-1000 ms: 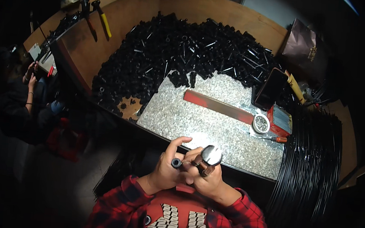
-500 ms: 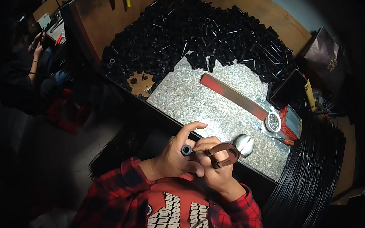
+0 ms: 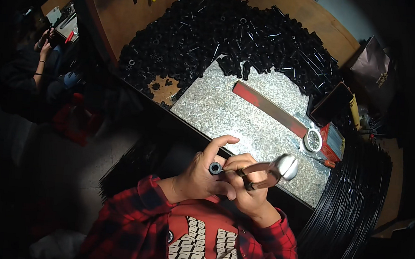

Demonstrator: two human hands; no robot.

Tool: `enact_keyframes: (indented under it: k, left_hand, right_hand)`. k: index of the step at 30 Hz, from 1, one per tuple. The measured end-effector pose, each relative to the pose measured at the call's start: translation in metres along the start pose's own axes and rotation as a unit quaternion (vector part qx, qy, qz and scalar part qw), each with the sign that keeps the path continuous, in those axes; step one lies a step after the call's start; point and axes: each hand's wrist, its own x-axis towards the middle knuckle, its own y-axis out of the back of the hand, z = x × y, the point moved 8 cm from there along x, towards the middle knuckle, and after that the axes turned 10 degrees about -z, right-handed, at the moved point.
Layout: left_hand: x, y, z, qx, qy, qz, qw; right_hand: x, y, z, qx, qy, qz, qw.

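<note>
Close in front of my body, my left hand [image 3: 199,175] grips a small black cylindrical part [image 3: 215,168] with a round hole in its end. The forefinger of that hand is stretched out and curved above the part. Right beside it, my right hand [image 3: 247,193] is closed around a pair of pliers [image 3: 275,171] with a shiny silver head and brownish handles. The head points up and to the right, away from the black part. Fingertips of my right hand meet the black part's side; whether they pinch anything small there is too fine to make out.
A speckled board [image 3: 209,110] carries a long red-brown bar [image 3: 270,109], a white cup [image 3: 313,140] of small metal pieces and a screwdriver [image 3: 329,163]. Behind lies a heap of black parts [image 3: 190,40]. Long black rods [image 3: 353,199] hang at right. Another person [image 3: 39,67] works at far left.
The pliers have shifted a little to the right, their head slightly blurred. Both hands stay together with the black part still in the left. The whole view has shifted slightly.
</note>
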Motion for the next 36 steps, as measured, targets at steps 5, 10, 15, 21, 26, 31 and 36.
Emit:
enact_keyframes:
  k: [5,10,15,21,26,31,36]
  left_hand:
    - [0.002,0.000,0.005,0.013,-0.015,0.002,1.000]
    - [0.001,-0.001,0.003,0.013,0.052,-0.023,0.998]
    - [0.000,-0.001,0.003,0.026,0.062,-0.022,0.998]
    - [-0.001,-0.001,0.003,0.022,0.019,-0.006,1.000]
    - [-0.002,0.002,0.010,0.075,-0.011,-0.033,0.997]
    - [-0.009,0.009,-0.013,-0.093,-0.003,0.027,0.995]
    - [-0.016,0.027,-0.013,-0.064,0.031,0.021,0.997]
  right_hand:
    - [0.001,0.002,0.000,-0.035,-0.003,-0.011,0.999]
    - [0.001,0.004,-0.002,-0.020,0.009,0.012,1.000]
    - [0.001,0.001,-0.005,-0.075,0.034,0.008,0.997]
    - [0.004,-0.001,-0.015,-0.139,0.043,-0.010,0.989]
    - [0.010,-0.002,-0.006,-0.100,0.039,-0.028,0.994]
    - [0.019,-0.006,0.004,-0.010,-0.081,-0.040,0.996]
    - [-0.002,0.005,0.012,-0.083,-0.188,-0.127,0.970]
